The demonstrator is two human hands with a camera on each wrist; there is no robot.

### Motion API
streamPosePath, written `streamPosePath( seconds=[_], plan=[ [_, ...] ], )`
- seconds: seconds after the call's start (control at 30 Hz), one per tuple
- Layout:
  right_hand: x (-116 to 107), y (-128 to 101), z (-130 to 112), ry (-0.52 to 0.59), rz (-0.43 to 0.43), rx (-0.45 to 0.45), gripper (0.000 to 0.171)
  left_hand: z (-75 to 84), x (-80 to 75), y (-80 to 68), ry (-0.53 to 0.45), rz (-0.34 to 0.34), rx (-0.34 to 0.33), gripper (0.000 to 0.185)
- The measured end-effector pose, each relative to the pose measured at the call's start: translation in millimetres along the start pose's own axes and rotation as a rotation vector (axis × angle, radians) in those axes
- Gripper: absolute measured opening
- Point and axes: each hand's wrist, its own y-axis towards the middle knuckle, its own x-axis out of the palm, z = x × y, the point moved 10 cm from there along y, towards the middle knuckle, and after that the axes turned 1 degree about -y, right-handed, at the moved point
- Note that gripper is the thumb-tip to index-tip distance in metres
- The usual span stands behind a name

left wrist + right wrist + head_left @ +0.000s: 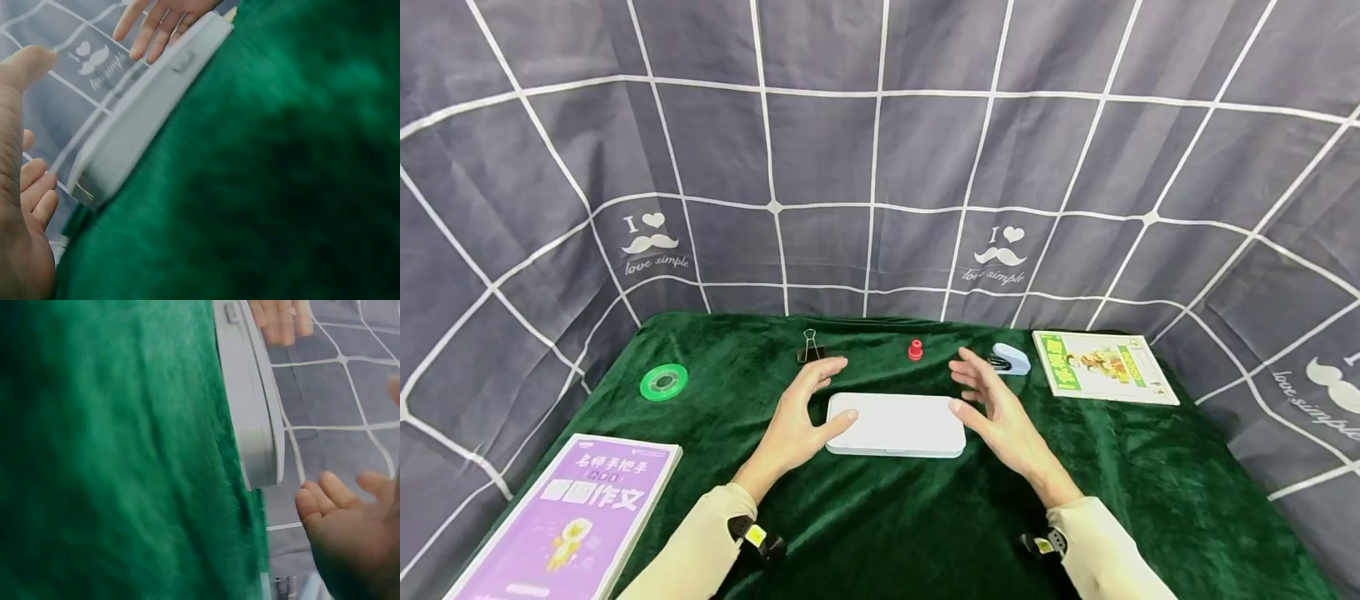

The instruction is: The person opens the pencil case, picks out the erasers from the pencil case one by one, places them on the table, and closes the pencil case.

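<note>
A flat white case (897, 423) with a small front latch lies shut on the green velvet table (887, 517). My left hand (811, 410) is open at its left end, thumb tip touching the case's left edge, fingers spread above it. My right hand (988, 402) is open at the right end, thumb at the case's right edge, fingers straight and apart. The left wrist view shows the case (134, 119) side-on with my left hand (25, 181) beside it. The right wrist view shows the case (250, 406) and my right hand's fingers (340, 506) just off its end.
Behind the case lie a black binder clip (808, 348), a red stamp (914, 350) and a pale blue stapler (1011, 359). A green tape roll (664, 382) sits at the left, a purple book (568, 518) front left, a green-edged booklet (1102, 365) back right. Grey gridded cloth surrounds the table.
</note>
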Motion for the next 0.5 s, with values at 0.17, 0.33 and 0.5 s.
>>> streamPosePath(
  seconds=[0.17,0.33,0.5],
  plan=[
    [9.0,-5.5,17.7,-0.067,-0.111,0.015,0.073,-18.4,8.3,-6.3,0.038,-0.071,-0.09,0.075],
    [13.5,-10.4,33.1,-0.169,-0.186,0.012,0.08,-28.4,13.1,-8.8,0.086,-0.165,-0.145,0.085],
    [16.9,-8.7,35.0,-0.267,-0.235,-0.029,0.093,-30.1,16.2,-8.1,0.182,-0.24,-0.126,0.098]
  ],
)
